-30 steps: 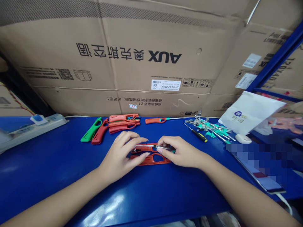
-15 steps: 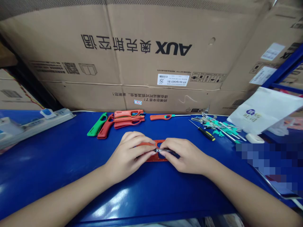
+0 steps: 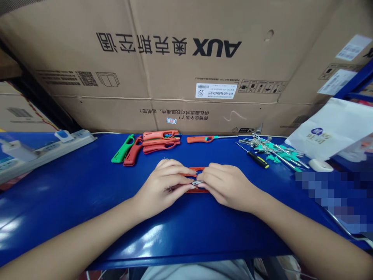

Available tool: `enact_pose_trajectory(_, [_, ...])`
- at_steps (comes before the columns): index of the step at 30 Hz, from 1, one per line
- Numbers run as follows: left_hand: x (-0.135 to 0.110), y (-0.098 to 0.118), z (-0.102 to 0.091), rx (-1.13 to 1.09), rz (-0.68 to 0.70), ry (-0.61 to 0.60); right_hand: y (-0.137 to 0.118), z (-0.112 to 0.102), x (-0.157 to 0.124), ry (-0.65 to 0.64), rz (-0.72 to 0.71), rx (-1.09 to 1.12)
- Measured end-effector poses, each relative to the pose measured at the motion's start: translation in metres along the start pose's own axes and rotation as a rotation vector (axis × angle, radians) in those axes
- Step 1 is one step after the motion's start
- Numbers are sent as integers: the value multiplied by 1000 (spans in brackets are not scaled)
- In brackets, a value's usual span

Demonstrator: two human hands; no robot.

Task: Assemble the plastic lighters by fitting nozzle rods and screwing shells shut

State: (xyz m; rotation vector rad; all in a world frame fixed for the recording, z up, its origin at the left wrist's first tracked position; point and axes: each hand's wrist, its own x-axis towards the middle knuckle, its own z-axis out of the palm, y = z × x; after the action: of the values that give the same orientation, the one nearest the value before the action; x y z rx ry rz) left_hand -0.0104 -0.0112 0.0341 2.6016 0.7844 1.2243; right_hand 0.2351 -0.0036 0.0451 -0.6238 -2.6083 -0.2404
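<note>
While both hands rest near the middle of the blue table [image 3: 87,202], the left hand [image 3: 163,184] clamps its curled fingers and thumb on a red shell [image 3: 199,169] lying flat between them, and the right hand [image 3: 227,186] pinches a small metal part [image 3: 197,182] over that shell, the two sets of fingertips almost touching; behind lie a stack of red shells [image 3: 160,140], a green shell [image 3: 122,149], a long-nosed lighter [image 3: 204,139] and a screwdriver [image 3: 258,159]
</note>
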Motion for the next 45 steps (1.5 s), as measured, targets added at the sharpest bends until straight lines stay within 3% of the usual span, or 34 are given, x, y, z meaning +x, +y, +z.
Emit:
enact_pose_trajectory(7, [0, 5, 10, -295, -309, -16, -5, -5, 3, -130, 98, 88])
enact_pose_trajectory(11, [-1, 6, 13, -428, -412, -77, -6, -5, 1, -158, 111, 171])
enact_pose_trajectory(16, [0, 5, 14, -507, -512, -123, -4, -3, 1, -167, 79, 111])
enact_pose_trajectory(25, [2, 2, 5, -442, -478, -254, -1, -8, 4, -305, 193, 176])
enact_pose_trajectory(36, [4, 0, 7, -665, -446, -377, 2, -16, 6, -358, 266, 201])
enact_pose_trajectory(45, [2, 4, 4, -414, -259, -389, 7, -17, 4, -324, 264, 183])
